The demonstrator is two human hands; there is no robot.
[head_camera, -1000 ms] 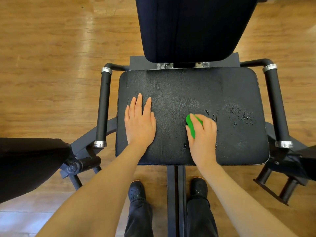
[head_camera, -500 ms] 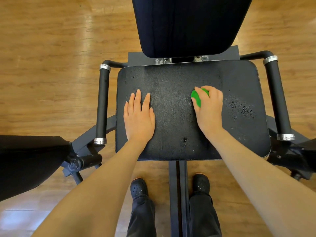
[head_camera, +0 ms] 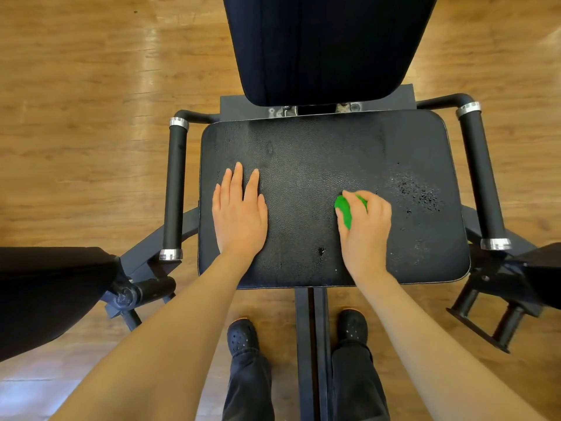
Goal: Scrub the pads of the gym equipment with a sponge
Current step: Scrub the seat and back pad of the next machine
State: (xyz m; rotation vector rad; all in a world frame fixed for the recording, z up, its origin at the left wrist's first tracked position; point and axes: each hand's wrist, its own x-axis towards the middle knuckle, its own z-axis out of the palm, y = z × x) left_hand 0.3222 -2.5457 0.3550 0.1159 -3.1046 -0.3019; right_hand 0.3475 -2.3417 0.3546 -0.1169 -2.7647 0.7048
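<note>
Green sponge on black seat pad

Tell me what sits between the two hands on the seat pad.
Head view: only bare, damp seat pad between the left hand and the right hand gripping the sponge.

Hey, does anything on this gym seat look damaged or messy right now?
Yes. The seat pad has a small dark tear-like mark near its front edge, between the hands, and scattered wet droplets on its right side, beside the green sponge.
</note>
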